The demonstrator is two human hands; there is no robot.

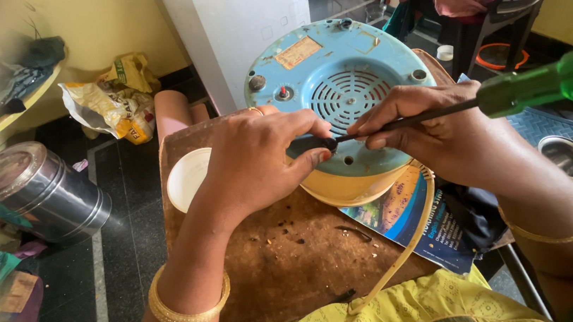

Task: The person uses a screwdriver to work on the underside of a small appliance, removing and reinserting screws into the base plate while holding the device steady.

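Both hands (pixel 258 160) (pixel 425 128) rest on blue appliance base (pixel 334 71), right gripping screwdriver (pixel 506 92).

Packages and labels: 2 packets, 1 sticker, 1 printed sheet.

A crumpled white-and-yellow plastic bag (pixel 105 105) lies on the dark floor by the wall, a yellow packet (pixel 129 69) just behind it. A worn rectangular orange-tan label (pixel 298 52) sits on the blue appliance base (pixel 367 49). A glossy blue printed sheet (pixel 417 222) lies under that appliance.
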